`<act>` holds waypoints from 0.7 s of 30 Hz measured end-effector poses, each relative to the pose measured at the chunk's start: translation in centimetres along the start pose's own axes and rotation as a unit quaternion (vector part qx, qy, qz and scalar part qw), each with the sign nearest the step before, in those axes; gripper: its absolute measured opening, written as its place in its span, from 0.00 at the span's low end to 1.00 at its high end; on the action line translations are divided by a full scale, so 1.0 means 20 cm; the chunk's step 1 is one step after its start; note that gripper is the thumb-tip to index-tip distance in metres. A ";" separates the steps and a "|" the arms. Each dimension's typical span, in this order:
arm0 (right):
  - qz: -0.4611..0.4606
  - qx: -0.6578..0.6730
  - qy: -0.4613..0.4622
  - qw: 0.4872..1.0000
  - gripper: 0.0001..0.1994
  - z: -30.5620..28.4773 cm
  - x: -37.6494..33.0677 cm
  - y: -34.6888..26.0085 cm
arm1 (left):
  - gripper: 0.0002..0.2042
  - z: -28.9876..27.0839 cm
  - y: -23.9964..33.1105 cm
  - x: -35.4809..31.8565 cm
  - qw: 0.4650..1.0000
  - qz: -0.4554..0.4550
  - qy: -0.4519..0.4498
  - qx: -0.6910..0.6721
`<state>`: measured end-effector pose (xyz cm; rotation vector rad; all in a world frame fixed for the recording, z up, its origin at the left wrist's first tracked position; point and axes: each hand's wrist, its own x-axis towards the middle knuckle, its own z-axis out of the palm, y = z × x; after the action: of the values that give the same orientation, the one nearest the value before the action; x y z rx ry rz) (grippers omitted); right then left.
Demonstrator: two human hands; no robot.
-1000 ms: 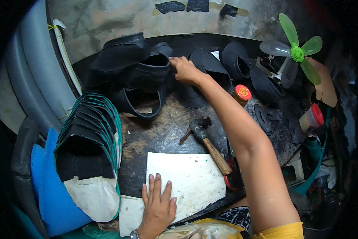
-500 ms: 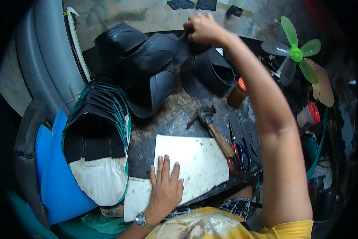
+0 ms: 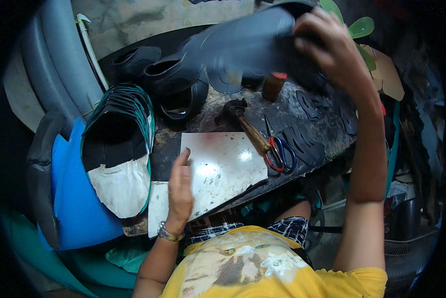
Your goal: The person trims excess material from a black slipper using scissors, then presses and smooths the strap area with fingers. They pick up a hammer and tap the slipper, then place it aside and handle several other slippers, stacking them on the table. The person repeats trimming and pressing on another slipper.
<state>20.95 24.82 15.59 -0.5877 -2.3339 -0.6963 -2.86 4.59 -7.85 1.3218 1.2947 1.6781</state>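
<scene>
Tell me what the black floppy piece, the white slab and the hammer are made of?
The black floppy piece in the right hand looks like matte leather or rubber; it bends. The white slab seems polished stone, reflecting light. The hammer has a dark metal head and a wooden handle.

A dark, worn workbench (image 3: 312, 144) stands before a stained concrete wall (image 3: 148, 20).

Hammer (image 3: 246, 125) left of scissors (image 3: 278, 153)

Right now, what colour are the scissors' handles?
The scissors have one red and one blue handle; head view.
</scene>
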 end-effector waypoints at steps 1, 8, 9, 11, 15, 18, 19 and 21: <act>0.009 0.099 -0.016 0.995 0.10 -0.02 -0.12 -0.08 | 0.27 -0.01 0.02 0.00 0.988 -0.018 0.036 -0.151; -0.021 0.395 -0.298 0.869 0.09 0.31 -0.49 -0.56 | 0.30 -0.18 0.11 -0.06 0.917 -0.180 0.021 -0.356; -0.024 0.442 -0.280 0.852 0.08 0.36 -0.48 -0.53 | 0.30 -0.19 0.10 -0.08 0.922 -0.217 0.034 -0.320; 0.017 0.569 -0.266 0.778 0.08 0.47 -0.44 -0.41 | 0.31 -0.17 0.08 -0.11 0.933 -0.200 0.041 -0.297; 0.193 0.481 -0.105 0.849 0.07 0.78 -0.29 -0.14 | 0.32 -0.16 0.06 -0.13 0.942 -0.169 0.046 -0.286; 0.308 0.224 -0.061 0.922 0.13 1.07 -0.15 0.01 | 0.32 -0.15 0.07 -0.12 0.942 -0.162 0.051 -0.290; 0.297 0.141 -0.085 0.940 0.14 1.16 -0.12 0.04 | 0.32 -0.15 0.08 -0.12 0.937 -0.174 0.054 -0.299; 0.298 0.020 -0.162 0.941 0.16 1.27 -0.11 0.07 | 0.32 -0.15 0.09 -0.12 0.933 -0.185 0.059 -0.302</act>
<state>12.29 40.80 -2.37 -1.3990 -2.2554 -0.2797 -4.87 0.86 -7.06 0.5828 0.9007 1.7017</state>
